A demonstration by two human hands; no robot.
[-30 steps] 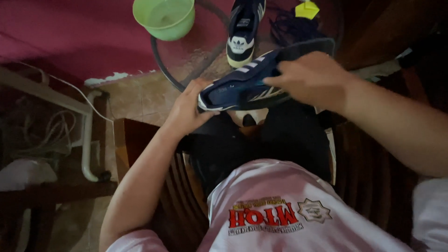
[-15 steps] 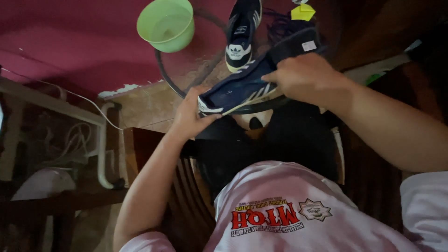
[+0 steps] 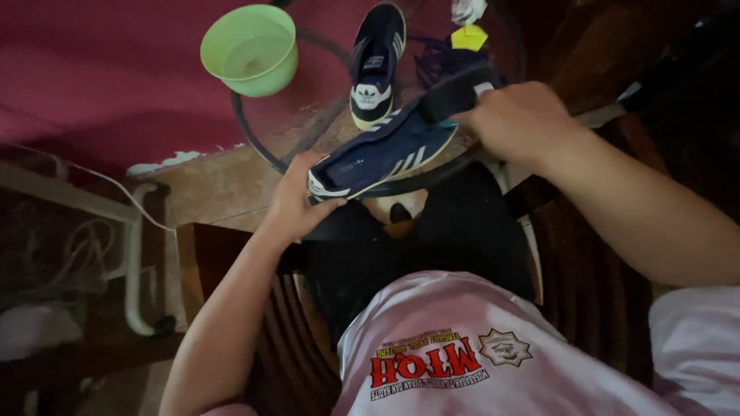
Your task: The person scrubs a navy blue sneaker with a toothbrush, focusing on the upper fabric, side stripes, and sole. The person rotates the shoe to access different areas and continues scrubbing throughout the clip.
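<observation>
Since the earlier frame the navy suede trainer with white side stripes and a pale sole point(image 3: 381, 154) had tilted a little further, its heel end raised higher toward the right hand point(image 3: 512, 119) while its toe stayed low in the left. It was held in the air, just above the near edge of the round glass counter with a dark metal rim point(image 3: 258, 142) and over the person's lap. The left hand point(image 3: 297, 202) was closed around the toe, thumb on top and fingers under the sole. The right hand was clamped on the heel end, where a dark flat piece, perhaps an insole or the tongue point(image 3: 455, 92), stuck out; which one could not be told. On the counter beyond stood the matching second navy trainer point(image 3: 378, 58), upright, and to its left a light green plastic bowl point(image 3: 250, 50), well apart from the held shoe. A yellow tag point(image 3: 469, 37) and a dark tangle that may have been laces point(image 3: 439, 58) lay near the far rim. The risk, as it looked, was that a hard pull with the right hand would slip the toe from the left hand's grip, and the shoe could swing into its mate or knock against the glass.
</observation>
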